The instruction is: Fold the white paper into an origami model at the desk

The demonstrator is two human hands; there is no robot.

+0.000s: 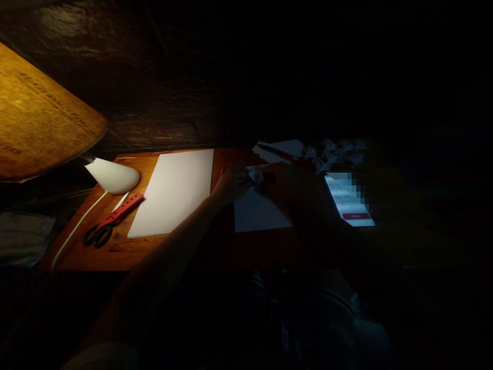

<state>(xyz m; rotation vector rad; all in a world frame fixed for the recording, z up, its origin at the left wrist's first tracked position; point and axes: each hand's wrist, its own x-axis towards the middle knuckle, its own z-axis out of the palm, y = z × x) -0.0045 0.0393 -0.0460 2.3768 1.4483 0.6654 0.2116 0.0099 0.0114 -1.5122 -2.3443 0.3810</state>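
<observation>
A white sheet of paper (262,213) lies at the middle of the wooden table, with a curled or folded bit of paper (256,176) standing up near its far edge. My left hand (232,182) has its fingers bent in at the left side of that bit. From the right, my right hand (284,180) closes on it too, though it is very dark and its fingers are hard to make out. The fingers of both hands nearly meet around the paper.
To the left lies a stack of white paper (175,192), with red-and-black scissors (115,218) beside a white lamp base (113,176). A yellow lampshade (46,118) hangs over the left. Cut paper pieces (339,153) sit at the back right; a lit phone (348,200) lies nearer.
</observation>
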